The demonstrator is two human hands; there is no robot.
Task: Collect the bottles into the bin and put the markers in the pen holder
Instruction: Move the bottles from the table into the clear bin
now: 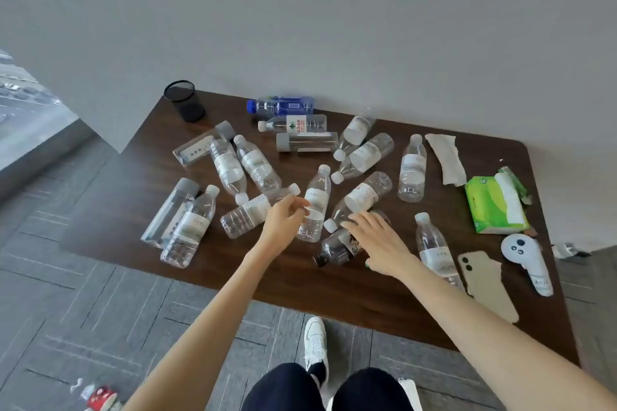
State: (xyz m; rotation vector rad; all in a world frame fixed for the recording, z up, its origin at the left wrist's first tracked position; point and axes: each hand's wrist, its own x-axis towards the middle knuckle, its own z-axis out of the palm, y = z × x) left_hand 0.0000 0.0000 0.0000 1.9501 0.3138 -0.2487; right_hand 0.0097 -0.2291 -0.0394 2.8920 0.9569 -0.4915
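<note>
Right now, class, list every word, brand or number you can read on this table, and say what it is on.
No text reads clearly.
Clear bottle with red-and-green label: print blurred.
Dark bottle: label blurred.
Green tissue pack: logo too small.
White controller: sticker text blurred.

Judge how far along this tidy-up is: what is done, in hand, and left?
Done: nothing visible; the mesh pen holder looks empty, and no bin or markers show. In hand: the left grip curls at a clear bottle; the right grip reaches open over a dark bottle. Left: all the bottles lying on the table.
</note>
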